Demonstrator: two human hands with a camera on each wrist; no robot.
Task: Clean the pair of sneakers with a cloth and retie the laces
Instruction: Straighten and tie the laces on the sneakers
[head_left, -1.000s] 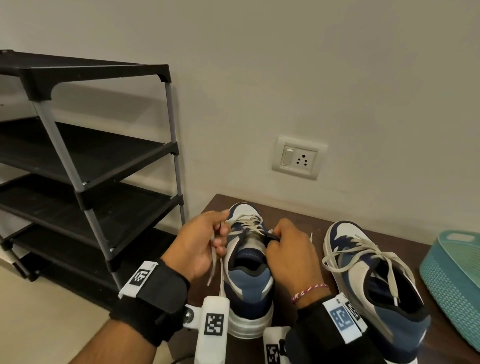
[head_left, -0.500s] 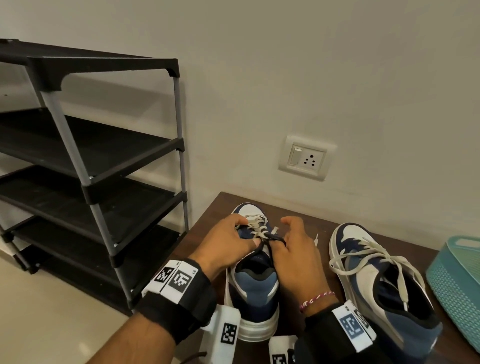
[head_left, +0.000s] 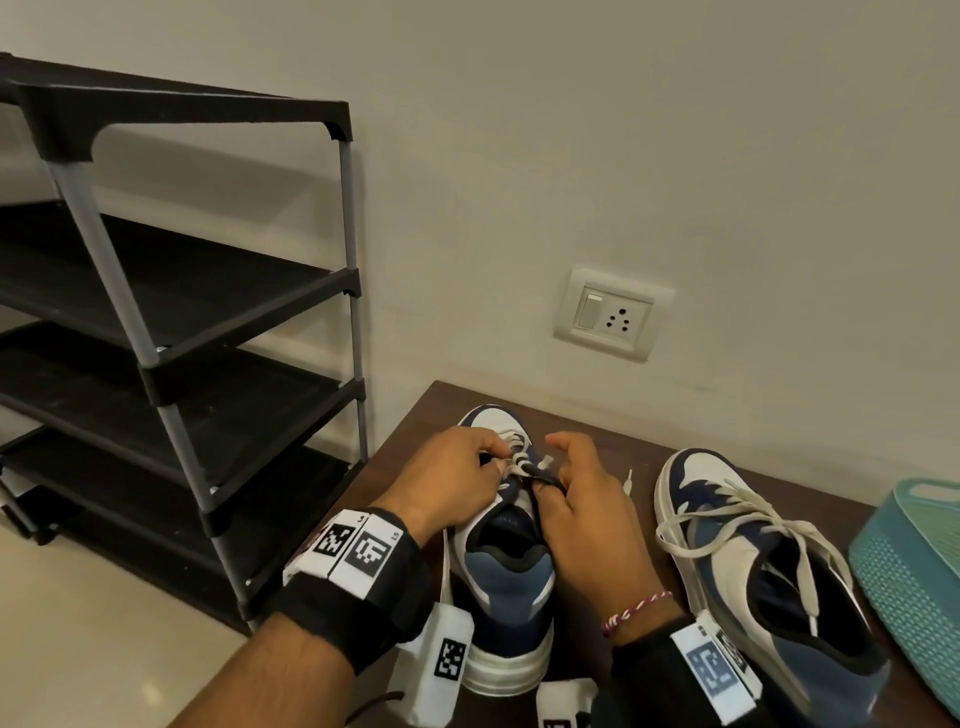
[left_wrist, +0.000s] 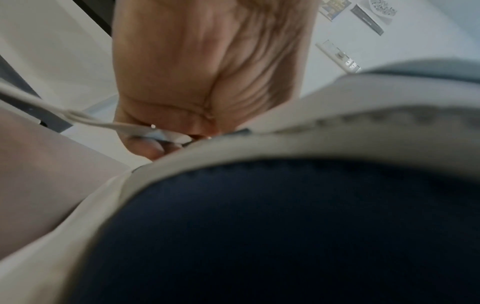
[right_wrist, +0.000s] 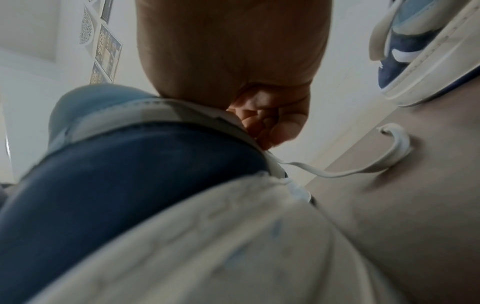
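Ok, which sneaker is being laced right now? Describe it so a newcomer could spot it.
On the dark brown wooden table under the white wall socket, two blue-and-white sneakers stand heel toward the camera. It is the left blue-and-white sneaker, nearest the black shoe rack; both hands pinch its white lace, unlike its untouched neighbour.

This is looking like a home, likely an entryway or bedroom corner. A black shoe rack (head_left: 171, 312) is standing against the plain wall left of the left hand (head_left: 457, 478). A wall socket (head_left: 610, 314) is sitting beyond the hands, above the wooden table (head_left: 415, 431). A teal basket (head_left: 914, 561) is resting far right of the right hand (head_left: 587, 514), and posters (right_wrist: 103, 45) are hanging on a wall.
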